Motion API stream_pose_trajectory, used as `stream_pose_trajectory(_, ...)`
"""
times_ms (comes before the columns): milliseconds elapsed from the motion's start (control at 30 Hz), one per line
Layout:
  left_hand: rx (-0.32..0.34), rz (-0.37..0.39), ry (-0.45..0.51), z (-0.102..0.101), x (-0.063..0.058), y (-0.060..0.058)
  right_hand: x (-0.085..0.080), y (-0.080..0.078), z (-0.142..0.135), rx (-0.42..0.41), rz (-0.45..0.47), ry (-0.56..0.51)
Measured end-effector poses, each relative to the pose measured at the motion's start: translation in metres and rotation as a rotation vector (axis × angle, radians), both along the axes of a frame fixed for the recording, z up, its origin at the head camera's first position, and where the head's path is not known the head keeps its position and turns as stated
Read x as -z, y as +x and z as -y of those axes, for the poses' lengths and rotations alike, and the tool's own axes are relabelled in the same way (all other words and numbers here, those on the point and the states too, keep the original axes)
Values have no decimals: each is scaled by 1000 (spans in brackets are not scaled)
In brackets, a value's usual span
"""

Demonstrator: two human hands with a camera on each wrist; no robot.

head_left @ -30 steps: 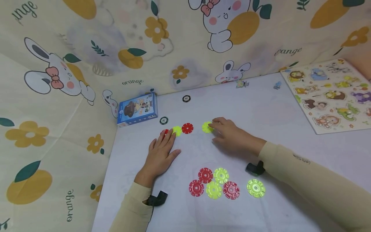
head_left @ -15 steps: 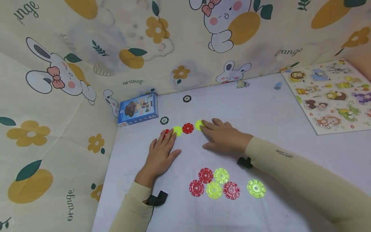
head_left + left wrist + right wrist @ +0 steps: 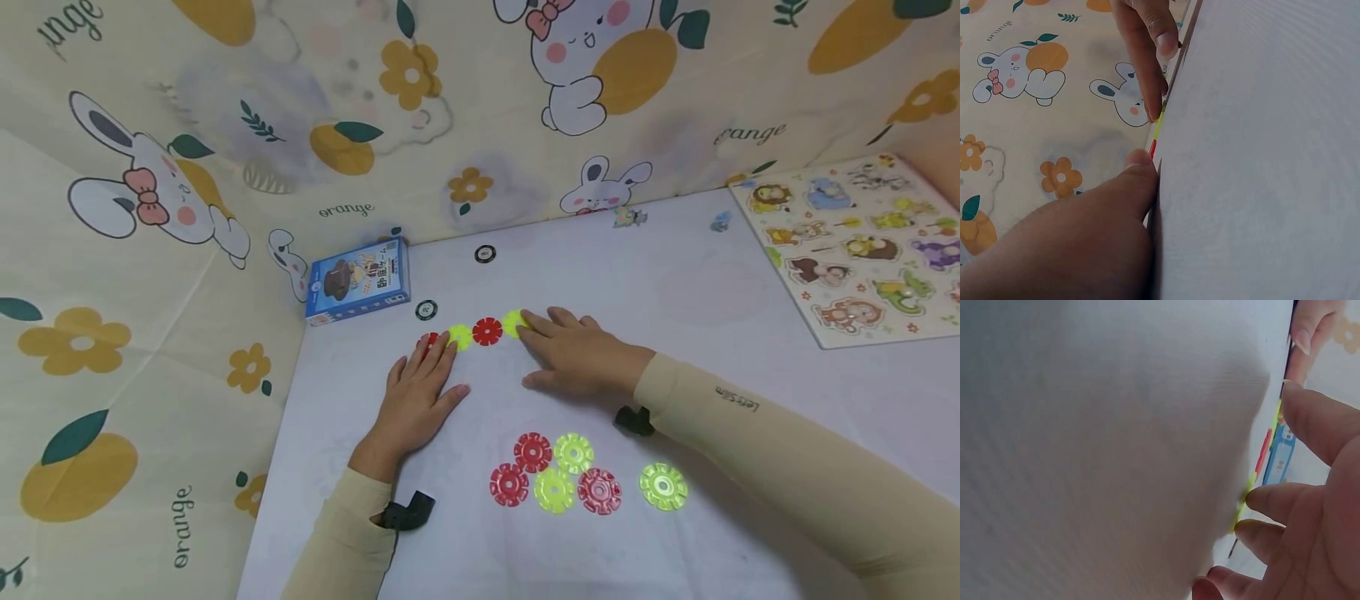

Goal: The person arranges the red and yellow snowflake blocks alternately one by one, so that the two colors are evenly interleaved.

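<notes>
Four toothed plastic discs, red and yellow-green by turns, form a row across the table in the head view. My left hand (image 3: 416, 396) lies flat, its fingertips on the leftmost red disc (image 3: 428, 342) and the edge of the yellow-green disc (image 3: 459, 337) beside it. A red disc (image 3: 487, 332) lies uncovered in the middle. At the row's right end, my right hand (image 3: 581, 350) rests fingertips on another yellow-green disc (image 3: 513, 322), partly covering it. In the right wrist view two fingertips touch that yellow-green disc (image 3: 1242, 503), with the fingers spread.
Nearer the front lie more red discs (image 3: 599, 491) and yellow-green discs (image 3: 663, 487). A blue box (image 3: 358, 282) stands back left, near two black round chips (image 3: 426, 310). An animal puzzle board (image 3: 862, 250) lies at right; two small pieces (image 3: 630, 217) sit by the back cloth.
My right hand has slid the yellow-green disc leftward to beside the middle red disc, then stayed there. The left hand has kept its place.
</notes>
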State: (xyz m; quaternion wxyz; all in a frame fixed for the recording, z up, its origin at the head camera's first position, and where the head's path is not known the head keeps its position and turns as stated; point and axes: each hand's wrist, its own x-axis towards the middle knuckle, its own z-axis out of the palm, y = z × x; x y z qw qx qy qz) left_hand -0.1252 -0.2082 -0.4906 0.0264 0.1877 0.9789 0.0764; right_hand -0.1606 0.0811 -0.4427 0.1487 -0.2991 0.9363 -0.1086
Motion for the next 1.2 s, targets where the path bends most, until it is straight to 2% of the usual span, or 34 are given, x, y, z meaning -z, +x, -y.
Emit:
stream_pose_trajectory(200, -2, -4, -9, 1, 2, -1, -4, -1, 0, 11, 1, -58)
stream_pose_trajectory(267, -3, -3, -11, 0, 2, -2, -6, -1, -1, 32, 6, -142)
stream_pose_trajectory(333, -4, -3, -13, -1, 2, -2, -11, 1, -3, 58, 49, -269)
stream_pose_trajectory(433, -6, -7, -12, -2, 1, -2, -18, 9, -8, 105, 196, -518)
stream_pose_trajectory(533, -4, -15, -12, -2, 0, -2, -24, 24, -14, 146, 369, -724)
stream_pose_trajectory(600, -2, -17, -10, -1, 0, -2, -24, 34, -17, 152, 466, -812)
stream_pose_trajectory(667, 2, -17, -9, -1, -1, -2, -20, 45, -19, 145, 540, -851)
stream_pose_trajectory(767, 6, -13, -2, 0, -1, -1, -10, 59, -19, 122, 617, -836)
stream_pose_trajectory(833, 9, -12, 1, 0, -2, -1, -2, 67, -18, 103, 607, -770)
stream_pose_trajectory(900, 10, -13, 2, 0, -2, -1, 5, 73, -16, 64, 542, -682)
stream_pose_trajectory(1067, 8, -6, 4, 1, -1, -1, 11, 83, -5, -42, 267, -505)
stream_pose_trajectory(1200, 7, 3, 0, 1, 0, -1, 8, 86, 1, -56, 183, -457)
